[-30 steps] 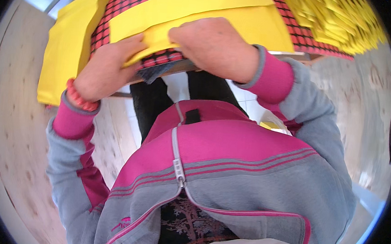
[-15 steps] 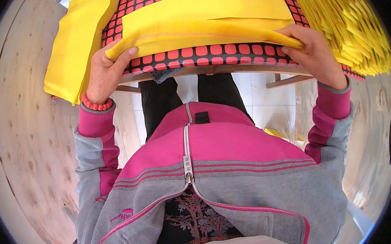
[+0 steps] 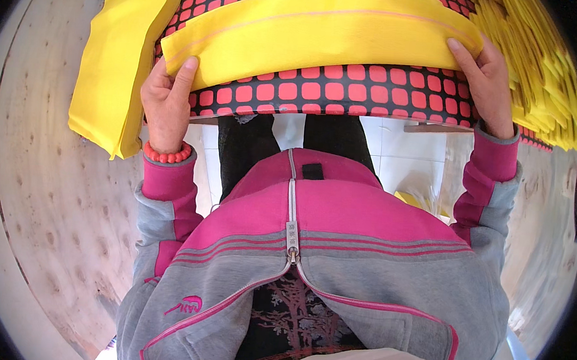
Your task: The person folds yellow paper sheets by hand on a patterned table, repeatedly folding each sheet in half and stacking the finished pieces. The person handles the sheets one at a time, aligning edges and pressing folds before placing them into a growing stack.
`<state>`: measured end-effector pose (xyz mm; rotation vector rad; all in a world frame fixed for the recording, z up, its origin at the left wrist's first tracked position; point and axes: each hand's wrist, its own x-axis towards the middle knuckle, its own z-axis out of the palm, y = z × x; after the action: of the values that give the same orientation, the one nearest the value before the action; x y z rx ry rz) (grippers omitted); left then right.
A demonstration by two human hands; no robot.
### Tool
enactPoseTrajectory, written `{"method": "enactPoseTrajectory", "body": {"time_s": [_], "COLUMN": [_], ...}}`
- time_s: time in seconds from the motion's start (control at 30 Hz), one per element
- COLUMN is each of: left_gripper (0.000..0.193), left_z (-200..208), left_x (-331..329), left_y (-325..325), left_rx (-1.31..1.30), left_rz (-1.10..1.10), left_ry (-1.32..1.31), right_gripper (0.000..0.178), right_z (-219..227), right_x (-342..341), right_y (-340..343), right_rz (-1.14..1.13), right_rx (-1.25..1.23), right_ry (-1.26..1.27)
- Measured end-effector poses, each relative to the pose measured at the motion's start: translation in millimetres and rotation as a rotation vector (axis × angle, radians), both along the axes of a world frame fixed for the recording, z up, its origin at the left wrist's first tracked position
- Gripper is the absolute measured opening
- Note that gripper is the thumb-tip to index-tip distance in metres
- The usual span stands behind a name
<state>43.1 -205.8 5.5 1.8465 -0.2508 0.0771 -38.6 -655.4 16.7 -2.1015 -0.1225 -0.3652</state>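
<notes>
My left hand (image 3: 167, 99) and right hand (image 3: 488, 80) pinch opposite ends of one yellow strip (image 3: 325, 39) over the checked tabletop (image 3: 340, 91); I'd judge an even, gentle pull best, keeping it unwrinkled. Farther out, I count one yellow bundle (image 3: 115, 61) at left, one fanned pile (image 3: 543, 74) at right, layers uncountable.

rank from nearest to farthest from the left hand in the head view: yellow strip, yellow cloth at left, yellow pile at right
1. Yellow strip: left end in the left hand
2. Yellow cloth: beside that hand, on its left
3. Yellow pile: far right, beyond the strip
</notes>
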Motion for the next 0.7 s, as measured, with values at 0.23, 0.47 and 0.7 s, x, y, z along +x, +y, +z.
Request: {"method": "enactPoseTrajectory", "body": {"time_s": [0.23, 0.47, 0.7], "left_gripper": [0.022, 0.013, 0.010], "left_z": [-2, -6, -13], "left_x": [-1, 0, -1], "left_y": [-8, -15, -10], "left_rx": [0.014, 0.106, 0.376], "left_rz": [0.046, 0.115, 0.242], "left_ry": [-0.043, -0.140, -0.359], "right_gripper": [0.029, 0.043, 0.045], "right_z": [-11, -17, -19], "right_x": [13, 2, 4], "right_y": [7, 4, -7], "right_rz": [-0.193, -0.223, -0.219], "right_rx": [-0.094, 0.013, 0.088], "right_ry": [-0.004, -0.004, 0.091]}}
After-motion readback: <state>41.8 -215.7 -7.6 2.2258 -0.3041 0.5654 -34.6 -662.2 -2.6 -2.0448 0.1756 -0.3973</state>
